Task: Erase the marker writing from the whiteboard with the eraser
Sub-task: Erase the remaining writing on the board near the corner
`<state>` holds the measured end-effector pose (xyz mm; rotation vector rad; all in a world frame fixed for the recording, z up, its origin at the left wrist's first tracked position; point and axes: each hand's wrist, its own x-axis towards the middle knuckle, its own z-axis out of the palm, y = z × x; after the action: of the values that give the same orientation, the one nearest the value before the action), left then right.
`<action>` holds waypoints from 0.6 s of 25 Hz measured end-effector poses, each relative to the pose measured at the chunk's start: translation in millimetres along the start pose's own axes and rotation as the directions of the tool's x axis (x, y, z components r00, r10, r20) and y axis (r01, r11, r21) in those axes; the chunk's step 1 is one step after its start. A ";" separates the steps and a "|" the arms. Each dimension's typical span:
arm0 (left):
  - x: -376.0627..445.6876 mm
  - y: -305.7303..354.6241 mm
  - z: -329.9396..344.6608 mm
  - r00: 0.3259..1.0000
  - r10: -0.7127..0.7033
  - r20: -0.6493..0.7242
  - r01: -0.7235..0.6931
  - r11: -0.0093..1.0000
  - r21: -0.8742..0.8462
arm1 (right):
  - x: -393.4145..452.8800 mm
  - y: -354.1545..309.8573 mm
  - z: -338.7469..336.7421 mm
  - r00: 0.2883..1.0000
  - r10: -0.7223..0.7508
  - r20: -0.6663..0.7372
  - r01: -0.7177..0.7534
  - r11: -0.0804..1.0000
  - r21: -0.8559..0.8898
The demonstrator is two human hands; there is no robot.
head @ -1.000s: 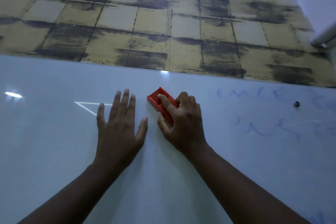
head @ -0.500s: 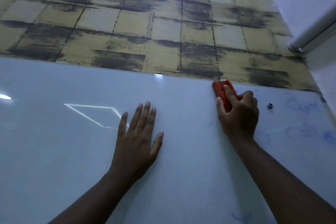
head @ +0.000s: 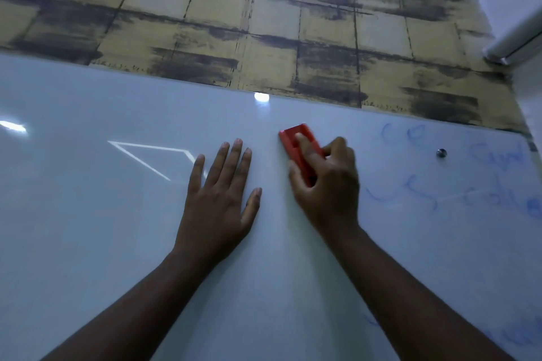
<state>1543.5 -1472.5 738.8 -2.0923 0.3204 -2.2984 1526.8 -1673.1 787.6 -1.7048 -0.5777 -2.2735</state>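
Observation:
A glossy whiteboard [head: 88,228] fills the lower part of the view. My right hand [head: 328,187] grips a red eraser [head: 293,141] and holds it against the board near its top edge. My left hand [head: 218,196] lies flat on the board just left of it, fingers straight and spread. Faint blue marker writing [head: 495,179] covers the board's right part, with more blue writing [head: 516,337] at the lower right. The board left of the eraser shows no writing.
A small round metal stud [head: 441,153] sits on the board among the writing. Above the board is a wall of yellow and dark tiles [head: 264,23]. A white pipe or rail [head: 516,41] crosses the upper right corner. Light reflections show on the board's left.
My right hand has swept the eraser back left from the board's upper right towards my left hand. The left hand stays pressed flat on the board.

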 end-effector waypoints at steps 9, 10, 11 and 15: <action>-5.6 -0.7 1.7 0.997 -0.009 -0.072 0.004 0.998 -0.069 | -9.6 30.7 -36.0 0.940 -0.278 0.199 0.308 0.941 -0.143; -5.6 -0.5 1.0 0.997 -0.004 -0.081 -0.002 0.997 -0.074 | -10.5 46.7 -43.2 0.963 -0.207 0.175 0.239 0.953 -0.185; -7.4 0.0 0.6 0.996 -0.002 -0.088 -0.004 0.997 -0.077 | -13.9 62.8 -52.1 0.985 -0.109 0.135 0.138 0.964 -0.227; -24.8 4.8 -0.6 0.996 -0.029 -0.085 0.022 0.996 -0.085 | -38.1 97.6 -82.9 0.969 0.245 -0.036 -0.246 0.931 -0.270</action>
<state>1544.8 -1473.4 713.6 -2.0496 0.4008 -2.4358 1507.4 -1799.1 747.5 -1.7783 -0.0411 -2.2515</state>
